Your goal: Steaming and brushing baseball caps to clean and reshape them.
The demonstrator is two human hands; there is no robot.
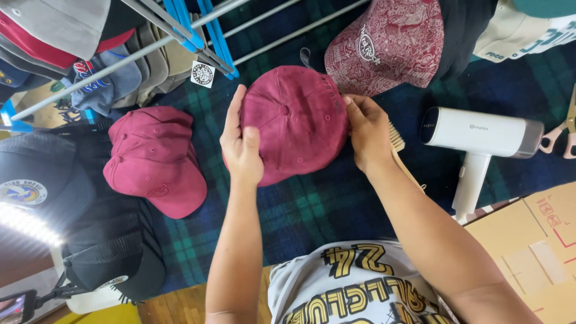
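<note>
A maroon suede cap (294, 120) sits between both my hands above a dark plaid blanket (312, 210). My left hand (240, 144) grips its left side, thumb on the crown. On the right side, my right hand (367, 133) holds the cap's edge. A wooden brush (398, 141) pokes out just behind my right hand; whether that hand also holds it I cannot tell.
A second maroon cap (155, 159) lies to the left, black caps (90, 240) beyond it. A patterned red cap (390, 42) and a white handheld steamer (480, 135) lie right. A drying rack (180, 30) stands behind, cardboard (534, 240) at lower right, scissors (561, 135) far right.
</note>
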